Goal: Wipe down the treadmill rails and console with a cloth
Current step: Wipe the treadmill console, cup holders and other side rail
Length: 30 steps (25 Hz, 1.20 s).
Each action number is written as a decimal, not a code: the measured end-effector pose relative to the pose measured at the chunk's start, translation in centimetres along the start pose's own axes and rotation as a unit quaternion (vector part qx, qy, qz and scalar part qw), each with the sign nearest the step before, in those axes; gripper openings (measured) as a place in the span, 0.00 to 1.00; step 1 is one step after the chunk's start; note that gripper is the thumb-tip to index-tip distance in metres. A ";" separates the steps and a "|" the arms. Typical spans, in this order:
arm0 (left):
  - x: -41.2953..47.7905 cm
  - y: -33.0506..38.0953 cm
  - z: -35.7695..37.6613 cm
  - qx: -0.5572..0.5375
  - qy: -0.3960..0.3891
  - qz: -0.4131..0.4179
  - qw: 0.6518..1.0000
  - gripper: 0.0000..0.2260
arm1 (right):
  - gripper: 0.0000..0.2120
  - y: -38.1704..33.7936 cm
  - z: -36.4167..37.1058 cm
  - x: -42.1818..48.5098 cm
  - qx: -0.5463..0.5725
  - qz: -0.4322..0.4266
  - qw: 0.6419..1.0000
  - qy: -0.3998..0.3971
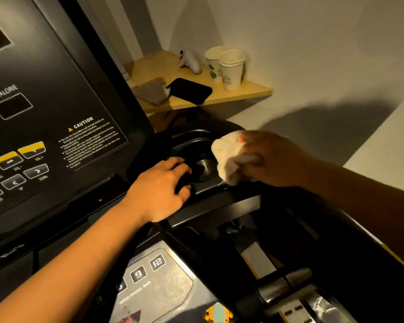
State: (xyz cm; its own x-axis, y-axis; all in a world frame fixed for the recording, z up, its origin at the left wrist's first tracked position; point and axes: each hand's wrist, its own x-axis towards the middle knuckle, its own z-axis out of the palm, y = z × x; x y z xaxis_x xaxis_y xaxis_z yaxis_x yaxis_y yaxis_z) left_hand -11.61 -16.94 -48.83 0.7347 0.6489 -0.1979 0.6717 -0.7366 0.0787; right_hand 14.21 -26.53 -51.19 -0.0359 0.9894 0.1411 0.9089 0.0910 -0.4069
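White cloth (226,157), soft, bunched into a wad, sits in the right hand (273,159), fingers curled tight round it, over the right rim of the cup holder (196,142). Can't tell if the cloth touches the rim. The holder is a round black plastic recess with a shiny metal base. Left hand (159,190) grips its near-left rim, fingers hooked over and thumb on the front edge. Console (44,101) to the left: glossy black panel, yellow-topped keys, CAUTION text. Below it is a scuffed grey speed keypad (154,283). Behind is a light wood corner shelf (243,92) with stacked paper cups (231,68), a grey rag (149,89) and a black pouch (189,89). Plain white wall (313,43), hard shadows.
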 end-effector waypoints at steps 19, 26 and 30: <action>0.3 -0.2 -0.1 0.006 -0.009 0.030 1.000 0.19 | 0.26 0.0 0.5 2.4 0.064 0.157 0.985 -0.014; 0.4 -0.5 0.6 0.012 0.009 0.056 0.998 0.18 | 0.30 -2.5 -2.8 -14.8 0.089 0.218 0.972 -0.016; 0.7 -0.6 0.6 -0.008 0.008 0.058 0.998 0.17 | 0.30 -3.1 -2.0 -13.3 0.005 0.208 0.977 -0.051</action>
State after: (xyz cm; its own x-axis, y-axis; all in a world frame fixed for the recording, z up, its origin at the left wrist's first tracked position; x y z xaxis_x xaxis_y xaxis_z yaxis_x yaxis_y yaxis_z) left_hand -11.53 -16.11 -49.62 0.8084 0.5632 -0.1713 0.5841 -0.8034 0.1154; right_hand 12.73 -40.16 -50.03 0.2944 0.9470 -0.1282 0.8497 -0.3208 -0.4184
